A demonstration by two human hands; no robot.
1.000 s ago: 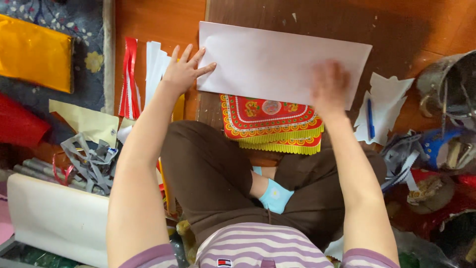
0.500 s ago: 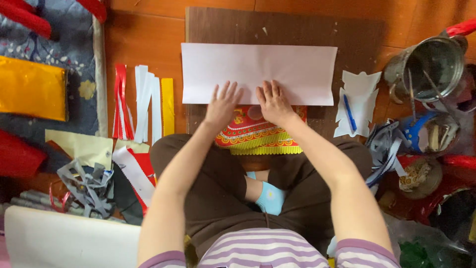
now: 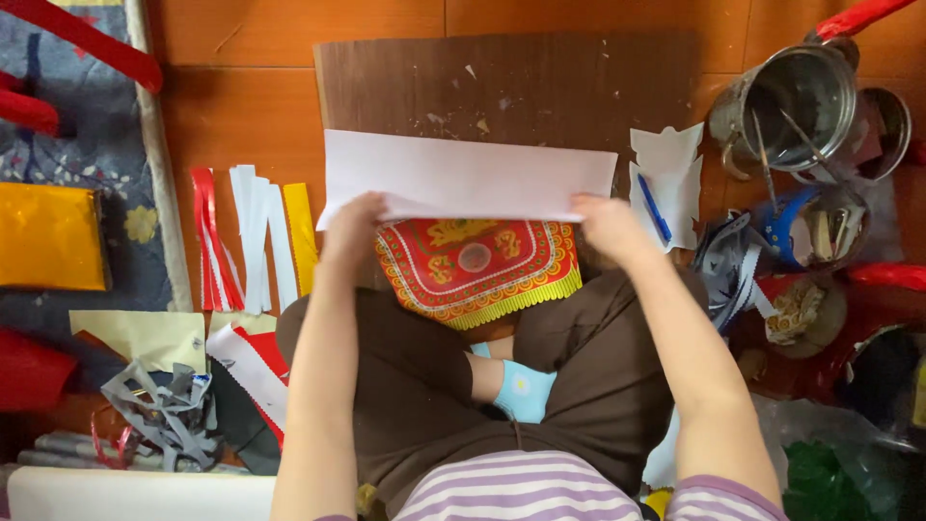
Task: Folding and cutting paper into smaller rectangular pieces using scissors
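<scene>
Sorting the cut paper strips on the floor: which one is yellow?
The yellow paper strip, rightmost in the row, closest to the left hand; the others are red or white.

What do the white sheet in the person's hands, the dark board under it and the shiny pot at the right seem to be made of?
White sheet: thin matte paper, it seems; it bends between the left hand and right hand.
Dark board: looks like wood or wood-grain laminate, with streaked brown grain, dull and speckled with scraps.
Shiny pot: probably polished metal, steel perhaps; its grey wall mirrors the light.
</scene>
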